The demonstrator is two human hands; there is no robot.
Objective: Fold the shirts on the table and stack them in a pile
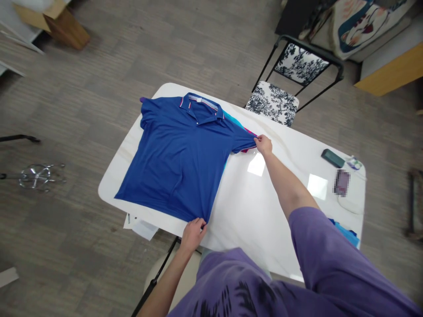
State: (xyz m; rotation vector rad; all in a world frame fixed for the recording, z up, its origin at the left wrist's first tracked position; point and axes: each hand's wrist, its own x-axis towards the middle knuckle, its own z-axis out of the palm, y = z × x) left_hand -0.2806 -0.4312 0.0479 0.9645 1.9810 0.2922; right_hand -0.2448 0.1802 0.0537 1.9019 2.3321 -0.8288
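Note:
A blue polo shirt (178,154) lies spread front side up on the white table (251,211), its collar toward the far edge. My right hand (264,144) pinches the end of the sleeve on the right. At the near right corner of the hem, my left hand (194,234) grips the cloth between thumb and fingers. Light blue cloth (233,119) and a strip of pink cloth (250,131) peek out from under the shirt's right shoulder and sleeve. The shirt hides the rest of them.
On the table's right end are a dark green case (332,158), a blurred-out phone-like object (341,182) and folded blue cloth (346,233). A patterned folding chair (272,103) stands beyond the far edge. A cardboard box (62,26) sits at the far left.

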